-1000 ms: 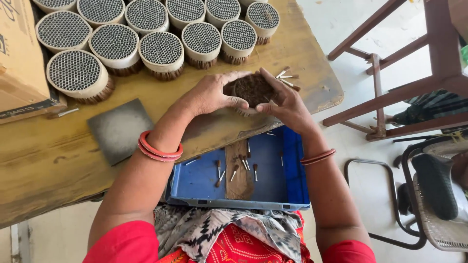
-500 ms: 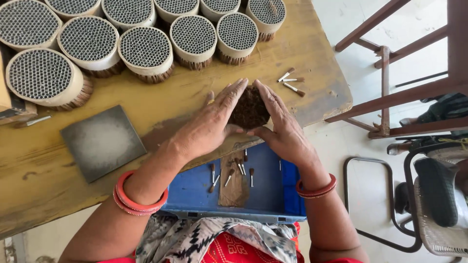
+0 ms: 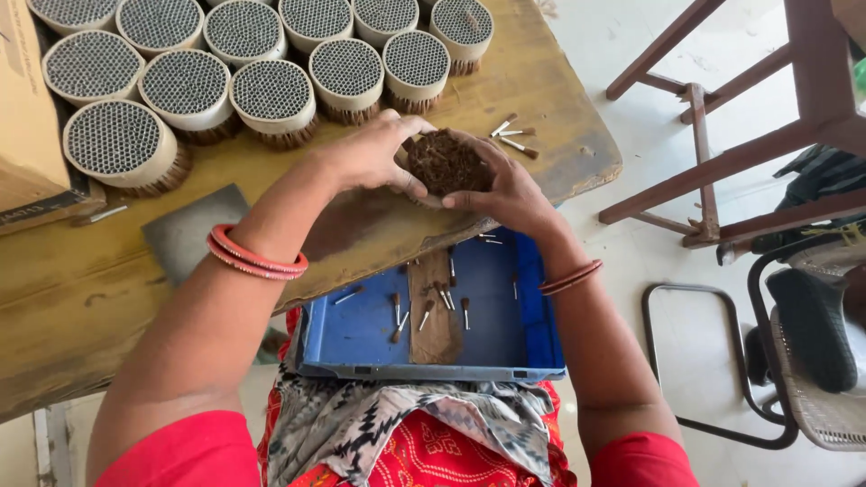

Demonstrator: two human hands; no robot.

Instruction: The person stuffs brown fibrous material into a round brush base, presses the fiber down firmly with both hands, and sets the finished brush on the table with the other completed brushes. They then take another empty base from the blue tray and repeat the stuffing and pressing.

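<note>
Both my hands cup one round bundle of thin brown-tipped sticks, held over the near edge of the wooden table. My left hand wraps its left side and my right hand grips its right side, fingers curled around the rim. The bundle's dark brown top faces up between my thumbs. Below my hands, a blue plastic tray rests on my lap with several loose sticks and a brown strip in it.
Several round bundles with pale honeycomb tops stand in rows at the table's far side. A grey square pad lies at the left, a cardboard box beyond it. Loose sticks lie by my right hand. Brown metal furniture and a chair stand at the right.
My hands have closed more tightly around the bundle and shifted slightly along the table edge. The view has tilted a little.
</note>
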